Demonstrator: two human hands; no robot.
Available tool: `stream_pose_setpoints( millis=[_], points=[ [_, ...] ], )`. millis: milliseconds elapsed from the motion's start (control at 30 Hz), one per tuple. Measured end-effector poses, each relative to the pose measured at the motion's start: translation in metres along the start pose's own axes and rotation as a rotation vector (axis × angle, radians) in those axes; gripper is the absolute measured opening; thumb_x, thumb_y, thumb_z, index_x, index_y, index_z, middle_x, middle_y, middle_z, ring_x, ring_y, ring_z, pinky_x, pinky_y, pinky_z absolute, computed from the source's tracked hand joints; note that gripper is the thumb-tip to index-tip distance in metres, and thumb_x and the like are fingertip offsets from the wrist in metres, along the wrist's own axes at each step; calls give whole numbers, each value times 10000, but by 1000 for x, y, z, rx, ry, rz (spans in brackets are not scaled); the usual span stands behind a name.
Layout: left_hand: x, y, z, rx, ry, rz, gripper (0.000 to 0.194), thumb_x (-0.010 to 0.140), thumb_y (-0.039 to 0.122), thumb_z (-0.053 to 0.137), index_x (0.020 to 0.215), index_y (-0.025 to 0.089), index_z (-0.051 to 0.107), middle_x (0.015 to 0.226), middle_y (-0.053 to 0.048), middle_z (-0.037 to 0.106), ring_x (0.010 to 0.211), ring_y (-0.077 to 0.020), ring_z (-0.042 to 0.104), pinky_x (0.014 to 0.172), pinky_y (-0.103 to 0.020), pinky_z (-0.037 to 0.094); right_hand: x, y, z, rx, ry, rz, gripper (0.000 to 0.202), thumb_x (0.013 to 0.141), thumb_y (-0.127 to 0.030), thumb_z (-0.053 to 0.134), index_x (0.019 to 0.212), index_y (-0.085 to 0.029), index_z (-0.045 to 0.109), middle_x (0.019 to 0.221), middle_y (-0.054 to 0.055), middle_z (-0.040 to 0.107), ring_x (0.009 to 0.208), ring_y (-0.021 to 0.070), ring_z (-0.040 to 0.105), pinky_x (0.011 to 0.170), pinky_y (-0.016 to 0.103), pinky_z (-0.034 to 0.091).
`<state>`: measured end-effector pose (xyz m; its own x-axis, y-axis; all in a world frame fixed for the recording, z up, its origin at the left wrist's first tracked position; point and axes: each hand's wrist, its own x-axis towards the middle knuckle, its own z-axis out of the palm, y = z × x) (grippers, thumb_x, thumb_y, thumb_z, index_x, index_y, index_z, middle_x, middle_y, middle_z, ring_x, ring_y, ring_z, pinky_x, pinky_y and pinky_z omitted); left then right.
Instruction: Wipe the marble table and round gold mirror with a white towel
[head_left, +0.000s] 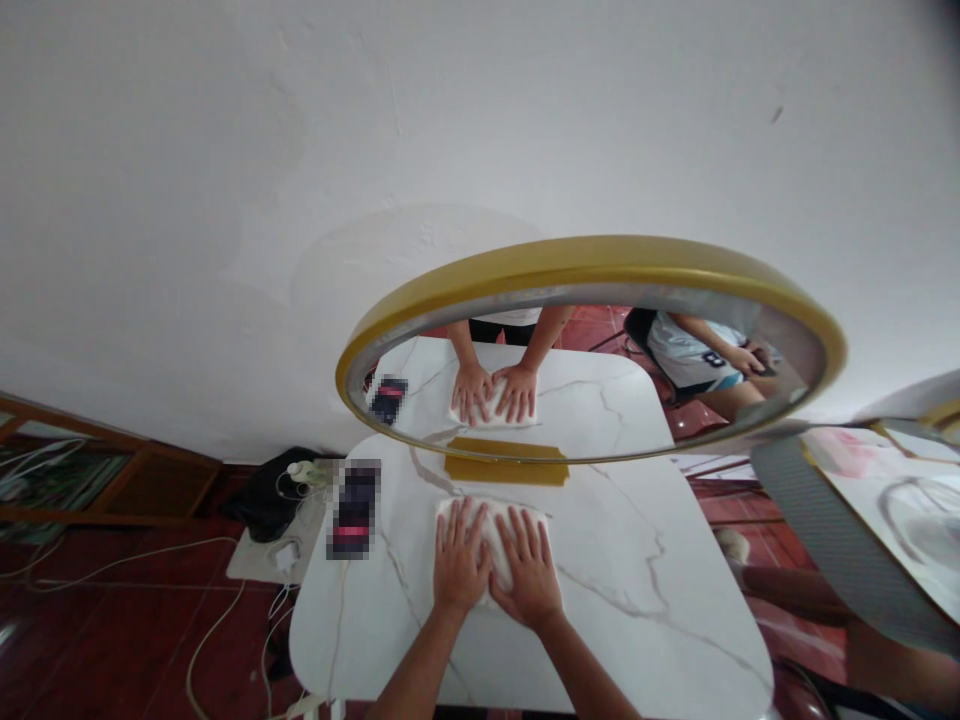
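Observation:
A folded white cloth [496,540] lies flat on the white marble-patterned table [637,640]. My left hand [460,560] rests palm down on its left part, fingers stretched forward and spread a little. On its right part my right hand [527,572] also lies flat, with the thumbs close together near the middle. Much of the cloth is hidden under both hands. Just beyond it stands a round mirror with a gold frame [592,262] on a gold base [506,470], and both hands and the cloth show in its glass.
A phone [354,510], blurred out, lies at the table's left side with a cable. Left of the table are a black bag [274,495], chargers and loose cables on the red floor [142,640]. A second table [862,540] and another person's leg [802,595] are at the right.

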<state>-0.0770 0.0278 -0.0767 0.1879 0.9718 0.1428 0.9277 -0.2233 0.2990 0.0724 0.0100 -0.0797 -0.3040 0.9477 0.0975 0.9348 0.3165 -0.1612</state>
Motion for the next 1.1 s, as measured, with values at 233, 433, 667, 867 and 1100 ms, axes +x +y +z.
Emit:
stream_pose_setpoints(
  millis=[233, 433, 667, 867, 1100],
  points=[
    [18, -2, 3, -40, 22, -12, 627, 844, 208, 447, 1427, 310, 238, 1502, 9, 244, 1380, -258, 198, 1123, -507, 183, 16, 6, 1, -21, -7, 14, 791, 762, -414, 480, 1451, -196, 158, 1519, 69, 108, 1373, 353, 105, 1087, 559, 98],
    [23, -2, 3, -58, 25, -27, 620, 847, 246, 455, 1426, 312, 244, 1502, 20, 240, 1383, -253, 189, 1126, -499, 180, 23, 8, 3, -40, 4, 9, 760, 783, -404, 462, 1450, -196, 162, 1519, 72, 119, 1375, 343, 108, 1085, 560, 113],
    [10, -19, -6, -24, -15, 65, 690, 808, 191, 464, 1439, 289, 202, 1505, 18, 231, 1382, -231, 193, 1124, -455, 198, 11, 7, -3, -78, 19, -28, 746, 809, -414, 462, 1452, -203, 149, 1517, 72, 124, 1374, 334, 125, 1091, 533, 137],
    [-20, -38, -16, 44, -49, 149, 676, 820, 192, 434, 1445, 248, 184, 1512, -5, 211, 1384, -223, 186, 1113, -422, 211, -16, -5, -7, -44, 3, -86, 768, 798, -415, 480, 1454, -213, 134, 1515, 73, 130, 1370, 347, 134, 1078, 540, 166],
    [-68, -53, -27, 97, -37, 117, 650, 826, 190, 430, 1437, 246, 218, 1501, -11, 246, 1375, -226, 215, 1103, -411, 223, -41, -38, -7, 17, -50, -148, 826, 774, -460, 494, 1456, -196, 110, 1515, 75, 115, 1368, 367, 115, 1078, 550, 142]
  ],
)
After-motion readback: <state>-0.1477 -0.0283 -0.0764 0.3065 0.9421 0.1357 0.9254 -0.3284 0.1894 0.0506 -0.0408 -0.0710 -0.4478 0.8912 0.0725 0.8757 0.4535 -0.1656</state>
